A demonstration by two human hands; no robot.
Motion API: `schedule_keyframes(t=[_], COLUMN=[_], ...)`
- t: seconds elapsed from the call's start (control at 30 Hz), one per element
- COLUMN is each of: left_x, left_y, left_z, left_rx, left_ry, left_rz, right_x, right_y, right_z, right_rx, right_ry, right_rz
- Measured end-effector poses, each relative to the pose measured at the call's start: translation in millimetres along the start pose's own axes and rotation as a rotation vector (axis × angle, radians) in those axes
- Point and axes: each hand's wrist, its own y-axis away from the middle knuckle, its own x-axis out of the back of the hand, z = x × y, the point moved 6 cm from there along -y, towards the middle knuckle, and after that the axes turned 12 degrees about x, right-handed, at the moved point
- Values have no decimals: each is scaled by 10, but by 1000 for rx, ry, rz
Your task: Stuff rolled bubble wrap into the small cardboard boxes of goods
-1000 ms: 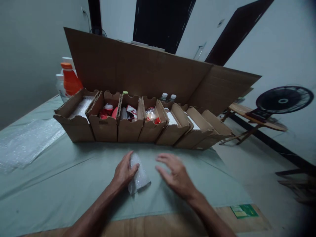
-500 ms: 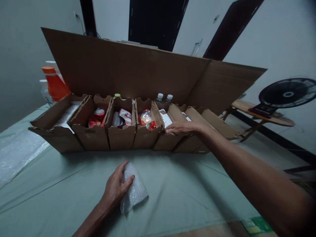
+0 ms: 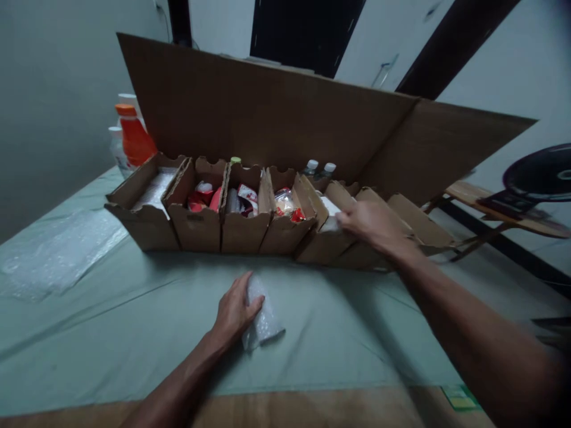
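My left hand (image 3: 236, 309) holds a small folded piece of bubble wrap (image 3: 267, 324) against the green cloth, with its thumb across the top. Whether anything is inside the wrap cannot be seen. My right hand (image 3: 368, 223) is at the front of the cardboard bins on the right, its fingers curled and blurred. Beside those fingertips a white item (image 3: 329, 205) shows in a cardboard bin (image 3: 323, 245). What the right fingers pinch, the bin's edge or something in it, is hidden.
Left of these, bins hold red packets (image 3: 203, 199), a white-and-red pack (image 3: 247, 199) and food packets (image 3: 285, 205). A large cardboard panel (image 3: 267, 113) stands behind. An orange bottle (image 3: 136, 139) and loose bubble wrap (image 3: 62, 252) lie left; a fan (image 3: 542, 178) stands right.
My view has shifted, so the scene sits further right and higher. My right fingers have gone from stretched out to curled at the bin front. The left hand keeps its hold on the bubble wrap.
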Motion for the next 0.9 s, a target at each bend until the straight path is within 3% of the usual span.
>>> schedule_keyframes(t=[0.07,0.13,0.2,0.3,0.43,0.53,0.6,0.7,0.83,0.9], left_x=[27,59,96,158,211,189,165,131,107,102], left_y=[6,6,2,-15,-49,-48,-34,-18,-22,-21], left_z=[20,29,28,17,5,6,20,33,26,33], left_rx=[8,44,94,145,153,194,213,224,218,219], left_ry=[16,46,121,298,374,286,213,182,222,218], left_rz=[-4,-27,-68,-125,-150,-174,-179,-175,-161,-160], right_x=[322,574,481,-182,-1202,-1493,-1389,-865,22,271], right_y=[342,771,1138,1446,1737,1880,1884,1663,925,402], right_z=[88,116,0,-550,-1397,-1648,-1573,-1183,-722,-690], right_rx=[-50,-46,46,224,342,435,505,492,418,421], right_ry=[13,-143,-423,-710,-759,-698,-693,-691,-531,-386], right_rz=[232,650,869,773,574,433,339,355,561,506])
